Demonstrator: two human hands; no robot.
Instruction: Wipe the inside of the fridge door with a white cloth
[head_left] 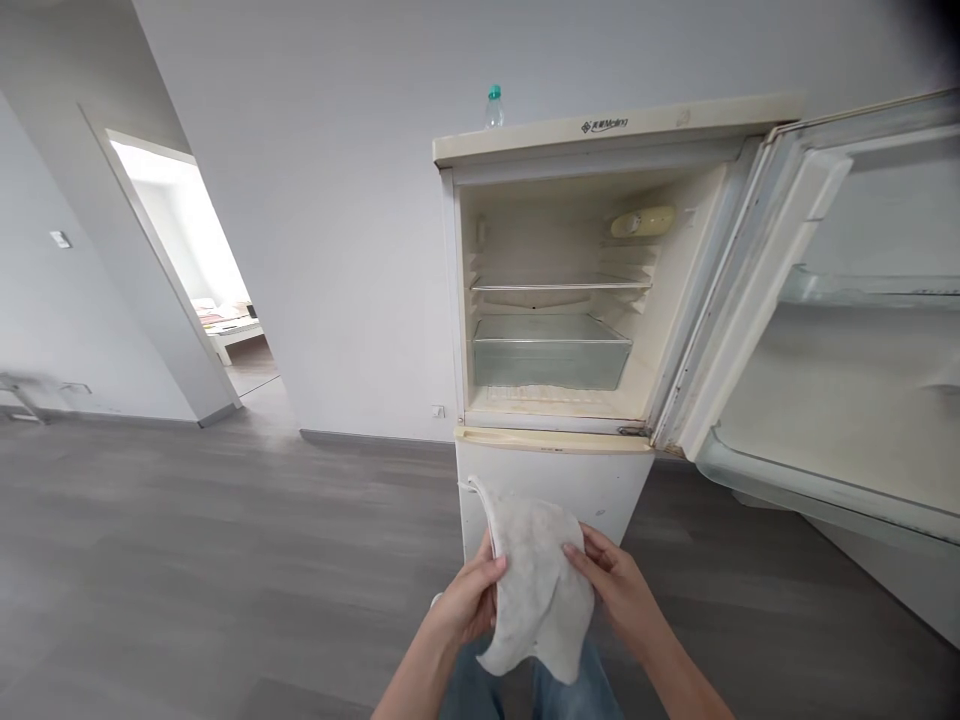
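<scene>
A white cloth (538, 580) hangs between my two hands in front of my knees. My left hand (474, 592) pinches its left edge, thumb on top. On the opposite side, my right hand (604, 572) grips the right edge between thumb and fingers. The cloth's upper left corner curls upward, and its lower edge droops. Just beyond it stands a white fridge (555, 490) with the upper compartment wide open. Inside are a glass shelf (559, 283) and a clear drawer (551, 362), with a yellowish lamp cover at the upper right.
The fridge door (847, 390) is swung out to the right, with clear door racks (825, 490). A plastic bottle with a green cap (494, 108) stands on top of the fridge. Grey wood-look floor (225, 560) spreads to the left, towards a doorway (180, 230).
</scene>
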